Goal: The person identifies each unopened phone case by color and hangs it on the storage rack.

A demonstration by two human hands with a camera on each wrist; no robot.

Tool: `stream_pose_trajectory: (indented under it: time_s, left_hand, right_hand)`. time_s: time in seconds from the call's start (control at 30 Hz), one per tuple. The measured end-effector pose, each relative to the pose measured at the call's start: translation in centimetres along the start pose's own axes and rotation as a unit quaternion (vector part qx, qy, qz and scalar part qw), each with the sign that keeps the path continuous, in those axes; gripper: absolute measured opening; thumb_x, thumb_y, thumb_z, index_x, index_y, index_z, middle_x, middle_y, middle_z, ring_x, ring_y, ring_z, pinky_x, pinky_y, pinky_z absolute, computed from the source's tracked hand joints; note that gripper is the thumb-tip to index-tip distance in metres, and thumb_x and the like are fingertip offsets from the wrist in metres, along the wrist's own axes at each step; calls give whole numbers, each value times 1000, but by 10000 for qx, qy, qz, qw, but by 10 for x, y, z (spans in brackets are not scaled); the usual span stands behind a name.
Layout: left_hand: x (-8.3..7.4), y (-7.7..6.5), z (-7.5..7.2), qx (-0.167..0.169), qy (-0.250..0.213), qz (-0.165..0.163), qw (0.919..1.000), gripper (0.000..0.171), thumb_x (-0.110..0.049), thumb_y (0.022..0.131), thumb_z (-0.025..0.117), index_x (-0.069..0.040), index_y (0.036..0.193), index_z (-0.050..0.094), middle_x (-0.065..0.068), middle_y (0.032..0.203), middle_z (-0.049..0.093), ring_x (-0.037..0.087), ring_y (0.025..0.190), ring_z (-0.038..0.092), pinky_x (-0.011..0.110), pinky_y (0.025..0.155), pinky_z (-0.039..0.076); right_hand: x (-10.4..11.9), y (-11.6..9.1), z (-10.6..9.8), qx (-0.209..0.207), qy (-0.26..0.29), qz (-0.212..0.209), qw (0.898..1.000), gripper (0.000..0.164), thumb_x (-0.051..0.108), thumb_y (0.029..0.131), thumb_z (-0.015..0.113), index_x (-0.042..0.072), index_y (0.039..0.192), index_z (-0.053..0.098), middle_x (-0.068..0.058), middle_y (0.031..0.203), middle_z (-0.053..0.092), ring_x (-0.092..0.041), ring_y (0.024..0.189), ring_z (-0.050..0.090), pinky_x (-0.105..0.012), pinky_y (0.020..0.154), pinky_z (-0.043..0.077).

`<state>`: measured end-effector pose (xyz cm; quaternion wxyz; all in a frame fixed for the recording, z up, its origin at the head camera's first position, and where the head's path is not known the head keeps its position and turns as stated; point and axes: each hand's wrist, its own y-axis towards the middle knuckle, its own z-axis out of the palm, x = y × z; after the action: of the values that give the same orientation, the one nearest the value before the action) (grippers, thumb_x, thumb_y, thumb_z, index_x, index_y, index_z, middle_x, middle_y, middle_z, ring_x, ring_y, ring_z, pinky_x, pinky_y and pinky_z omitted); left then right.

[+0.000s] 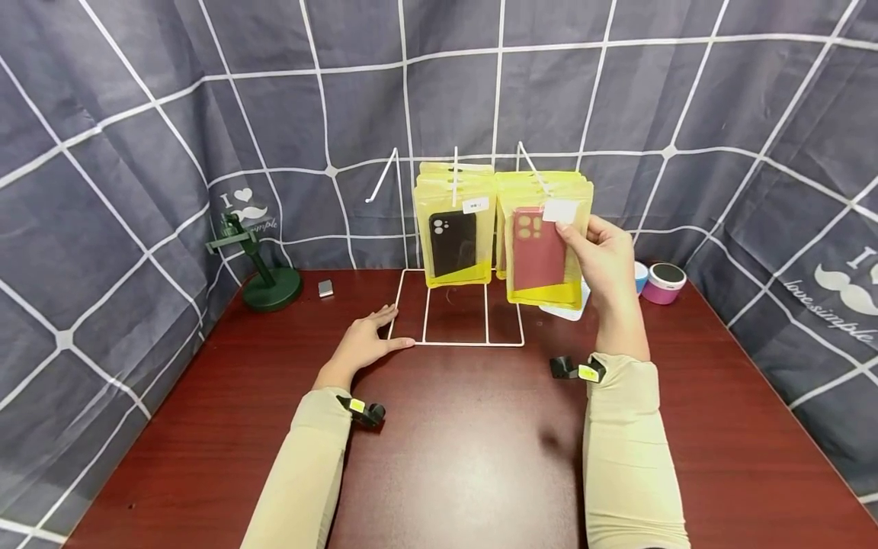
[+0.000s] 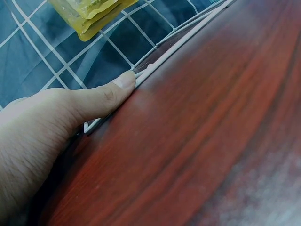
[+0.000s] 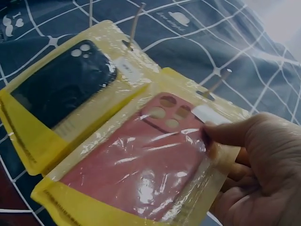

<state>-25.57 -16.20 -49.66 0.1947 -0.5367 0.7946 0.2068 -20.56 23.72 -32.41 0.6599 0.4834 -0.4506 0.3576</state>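
My right hand (image 1: 607, 259) pinches the right edge of a yellow pouch (image 1: 549, 296) with a red phone case (image 3: 136, 160) inside, thumb by its white label (image 1: 560, 210). A prong of the white wire rack (image 1: 473, 345) passes through the pouch's top hole in the right wrist view. Beside it, another yellow pouch holding a black phone case (image 1: 453, 244) hangs on the middle prong, with more pouches behind. The left prong (image 1: 382, 179) is bare. My left hand (image 1: 363, 341) rests on the rack's front left corner, fingers spread and thumb (image 2: 120, 89) along the front wire.
A dark green stand (image 1: 270, 288) and a small silver-grey block (image 1: 325, 289) are at the back left. Behind my right hand lie a white item (image 1: 569, 311), a blue round item (image 1: 641, 276) and a pink cylinder (image 1: 663, 290). Grey gridded cloth (image 1: 549, 91) surrounds the table.
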Motion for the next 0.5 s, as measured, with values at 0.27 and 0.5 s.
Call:
stream_pose_trajectory:
  time_s: [0.27, 0.5]
  left_hand:
    - [-1, 0, 0, 36, -40, -24, 10000, 99, -76, 76, 69, -15, 151, 48, 8, 157, 41, 34, 145, 35, 52, 117, 30]
    - [-1, 2, 1, -15, -15, 44, 10000, 98, -76, 76, 69, -14, 150, 49, 8, 156, 42, 35, 145, 35, 52, 117, 29]
  right_hand:
    - [-2, 1, 7, -241, -196, 75, 9995, 42, 25, 87, 81, 0, 119, 73, -3, 92, 76, -15, 76, 74, -26, 66, 60]
    - [-1, 2, -1, -230, -659, 6, 9976, 40, 27, 87, 81, 3, 118, 73, 5, 89, 74, -11, 76, 69, -20, 66, 55]
